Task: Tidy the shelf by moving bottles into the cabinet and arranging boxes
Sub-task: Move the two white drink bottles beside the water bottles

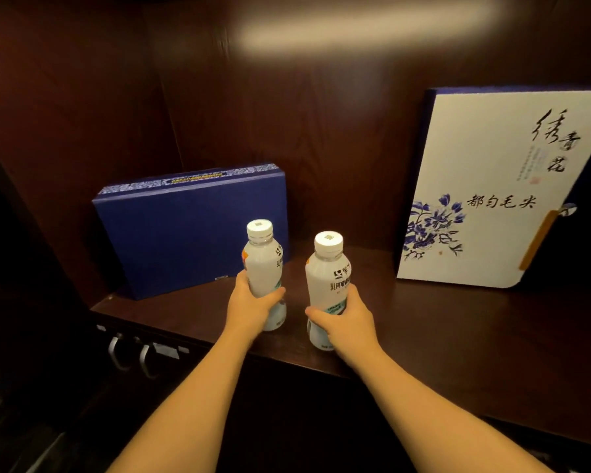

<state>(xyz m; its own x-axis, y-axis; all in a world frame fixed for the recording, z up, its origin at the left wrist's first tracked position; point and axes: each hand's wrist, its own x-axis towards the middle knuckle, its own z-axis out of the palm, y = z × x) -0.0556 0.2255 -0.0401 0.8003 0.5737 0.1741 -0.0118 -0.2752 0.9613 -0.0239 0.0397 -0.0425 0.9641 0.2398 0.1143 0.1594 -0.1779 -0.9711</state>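
Bottles: two white capped bottles stand upright on the dark shelf (458, 336), one in each hand, near each other but apart.
Left hand (249, 302): wrapped around the lower body of the left bottle (263, 268); whether the base rests on the shelf or has lifted, I cannot tell.
Right hand (345, 319): wrapped around the lower body of the right bottle (326, 278), near the shelf's front edge.
Blue box (191, 230): stands on edge just behind the left hand, leaning back against the wall.
White box (492, 186): upright, well to the right of the right hand, printed with blue flowers.
Cabinet handles (130, 356): two metal pulls below and left of the left hand.
Advice: lift both bottles straight up and keep them vertical. Draw them back clear of the blue box. One hand will likely need freeing to open the cabinet.
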